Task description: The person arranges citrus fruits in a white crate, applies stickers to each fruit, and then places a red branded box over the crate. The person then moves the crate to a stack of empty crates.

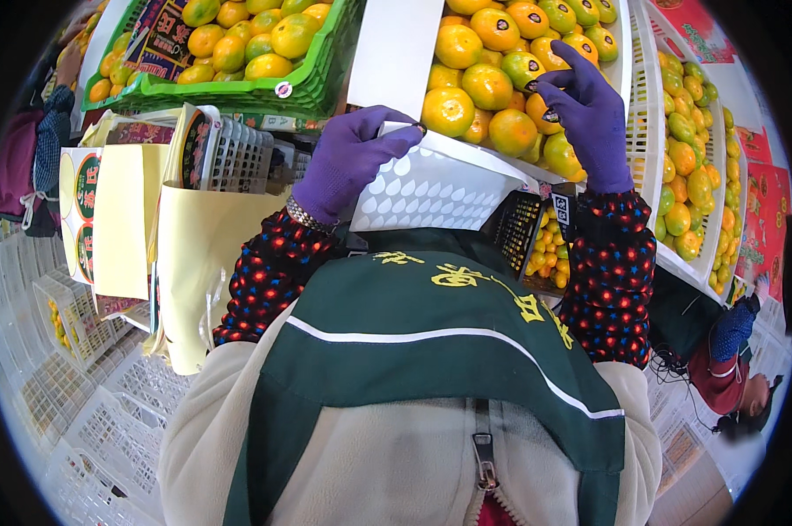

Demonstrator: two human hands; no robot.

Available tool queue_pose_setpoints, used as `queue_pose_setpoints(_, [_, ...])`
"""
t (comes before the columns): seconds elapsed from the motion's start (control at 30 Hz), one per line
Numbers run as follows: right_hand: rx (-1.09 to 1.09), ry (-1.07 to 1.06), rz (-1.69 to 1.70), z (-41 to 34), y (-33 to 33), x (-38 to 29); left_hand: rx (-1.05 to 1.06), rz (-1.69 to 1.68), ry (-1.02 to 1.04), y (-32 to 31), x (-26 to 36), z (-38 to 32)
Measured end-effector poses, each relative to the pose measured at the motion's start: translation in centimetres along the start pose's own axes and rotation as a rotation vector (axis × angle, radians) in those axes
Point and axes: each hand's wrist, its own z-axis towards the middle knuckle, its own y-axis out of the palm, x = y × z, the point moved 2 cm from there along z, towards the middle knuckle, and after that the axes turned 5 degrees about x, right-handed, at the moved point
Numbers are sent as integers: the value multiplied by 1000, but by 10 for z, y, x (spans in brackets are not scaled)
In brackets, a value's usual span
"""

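My left hand (pixel 353 161), in a purple knit glove, pinches the top edge of a white sticker sheet (pixel 435 191) patterned with pale drop shapes. A small dark sticker shows at the tip of its thumb. Over the right side of a white crate (pixel 524 167) of orange-green mandarins (pixel 491 85) is my right hand (pixel 590 121), gloved in the same purple. Its fingers are spread and curved, with small dark stickers at some of the fingertips. Several fruits towards the back right carry a dark oval sticker (pixel 533 66); those nearer to me look bare.
A green crate (pixel 304 85) of mandarins stands at the back left, with yellow paper sheets (pixel 205 223) in front. White crates (pixel 646 131) of fruit line the right. Stacked translucent baskets (pixel 120 427) fill the lower left. Other people are at the left edge and right (pixel 725 368).
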Motion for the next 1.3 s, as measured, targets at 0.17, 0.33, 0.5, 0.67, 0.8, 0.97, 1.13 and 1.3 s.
queue_pose_setpoints(0.17, [1,-23,79,7,8,7,28,47,-11,-7,6,-6])
queue_pose_setpoints(0.33, [73,80,69,16,-8,15,-77,-20,-11,0,11,-9])
queue_pose_setpoints(0.5, [-92,27,-133,27,20,20,-108,5,-65,6,15,-6])
queue_pose_setpoints(0.67, [-31,-227,-827,31,41,12,-73,14,-24,8,19,-6])
queue_pose_setpoints(0.8, [48,-230,-943,41,27,3,-58,1,-47,12,19,-11])
queue_pose_setpoints(0.97, [-63,-173,-160,84,44,13,-61,20,-47,16,20,-18])
queue_pose_setpoints(1.13, [-25,-425,-480,97,74,28,26,-7,-33,14,23,-20])
queue_pose_setpoints(1.3, [121,-524,-960,84,83,16,97,-9,15,18,19,-16])
